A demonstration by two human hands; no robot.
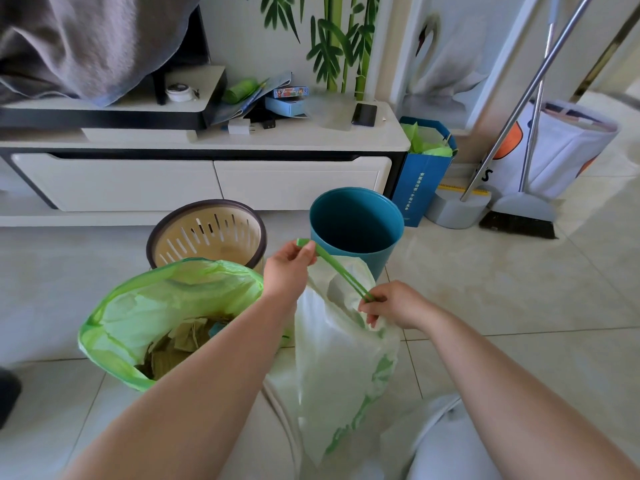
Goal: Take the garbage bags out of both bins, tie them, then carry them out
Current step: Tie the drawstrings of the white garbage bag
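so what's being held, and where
The green drawstring of the pale bag: the left hand pinches its far end, the right hand grips it at the bag's mouth.

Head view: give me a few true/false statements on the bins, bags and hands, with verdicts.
1. The teal bin has a bag in it. False: no bag lines it.
2. The left hand and right hand both pinch the green drawstring of the pale bag. True.
3. The green bag on the floor is tied shut. False: its mouth gapes open and waste shows inside.
4. The beige slotted bin stands to the left of the teal bin. True.
5. The broom lies flat on the floor. False: it stands with its handle leaning up, right of the teal bin.
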